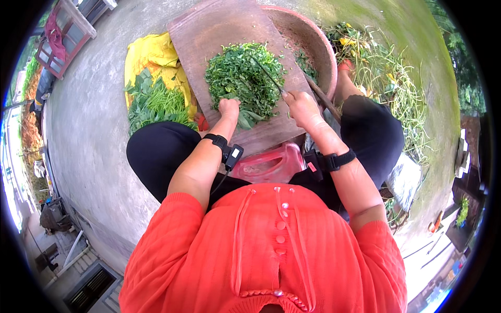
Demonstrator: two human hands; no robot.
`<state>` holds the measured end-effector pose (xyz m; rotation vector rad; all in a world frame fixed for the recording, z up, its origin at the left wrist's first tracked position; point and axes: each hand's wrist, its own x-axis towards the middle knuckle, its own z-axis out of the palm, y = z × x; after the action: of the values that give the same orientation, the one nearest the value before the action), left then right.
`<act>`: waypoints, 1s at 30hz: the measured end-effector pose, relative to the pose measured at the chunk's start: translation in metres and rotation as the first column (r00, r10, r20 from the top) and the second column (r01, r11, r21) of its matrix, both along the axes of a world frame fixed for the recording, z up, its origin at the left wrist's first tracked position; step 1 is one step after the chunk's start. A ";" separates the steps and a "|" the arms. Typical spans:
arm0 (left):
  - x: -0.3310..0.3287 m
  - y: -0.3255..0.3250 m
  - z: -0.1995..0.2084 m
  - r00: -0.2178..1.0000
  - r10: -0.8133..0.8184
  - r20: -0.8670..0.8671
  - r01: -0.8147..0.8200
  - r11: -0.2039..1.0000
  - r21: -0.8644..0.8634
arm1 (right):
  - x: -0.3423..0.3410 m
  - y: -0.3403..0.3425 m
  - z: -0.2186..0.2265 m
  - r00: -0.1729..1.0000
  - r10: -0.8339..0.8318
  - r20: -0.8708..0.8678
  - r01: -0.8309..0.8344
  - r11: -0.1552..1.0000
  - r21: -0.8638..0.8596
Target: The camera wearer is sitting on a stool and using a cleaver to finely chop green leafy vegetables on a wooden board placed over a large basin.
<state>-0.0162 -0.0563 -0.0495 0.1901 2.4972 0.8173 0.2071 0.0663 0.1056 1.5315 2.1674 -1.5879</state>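
A heap of chopped leafy greens (pixel 239 73) covers the middle of a brown wooden board (pixel 195 34) in front of me. My left hand (pixel 229 108) is closed in a fist at the heap's near left edge, over some larger whole leaves (pixel 249 119) that stick out beside it. Wrapped round the handle of a knife (pixel 267 74), my right hand (pixel 302 108) rests at the near right side of the heap. The thin dark blade slants up and left across the greens. My right hand hides most of the handle.
Long uncut greens (pixel 162 101) lie on a yellow sack (pixel 151 52) to the left. A round reddish tub (pixel 330 57) stands partly under the board. Loose vines (pixel 404 99) spread over the concrete on the right. A pink plastic stool (pixel 284 161) sits between my knees.
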 end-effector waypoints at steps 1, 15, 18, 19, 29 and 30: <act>0.006 0.007 0.000 0.999 -0.034 0.035 0.035 0.999 -0.021 | 0.001 0.002 -0.012 0.996 0.032 0.082 -0.043 0.989 0.142; -0.013 0.022 0.081 0.757 -0.637 -0.148 0.511 0.717 -0.473 | 0.058 0.018 0.149 0.852 0.210 -0.479 0.041 0.886 0.462; -0.029 0.024 0.089 0.790 -0.591 -0.165 0.530 0.793 -0.300 | 0.138 0.003 0.248 0.772 -0.153 -0.617 0.221 0.975 0.035; -0.018 0.029 0.098 0.773 -0.626 -0.106 0.570 0.758 -0.316 | 0.166 -0.008 0.258 0.670 -0.175 -0.722 0.284 0.958 0.032; 0.028 0.045 0.119 0.141 -0.967 -0.212 0.825 0.233 -0.515 | 0.298 -0.109 0.233 0.850 -0.342 -0.401 0.421 0.899 0.125; 0.017 0.052 0.119 0.261 -0.965 -0.016 0.837 0.234 -0.494 | 0.303 -0.118 0.225 0.879 -0.336 -0.339 0.380 0.922 0.072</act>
<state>0.0011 -0.0048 0.0692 1.6201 2.0982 -0.2999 0.5100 -0.0517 0.3302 1.9346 2.2943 -1.9579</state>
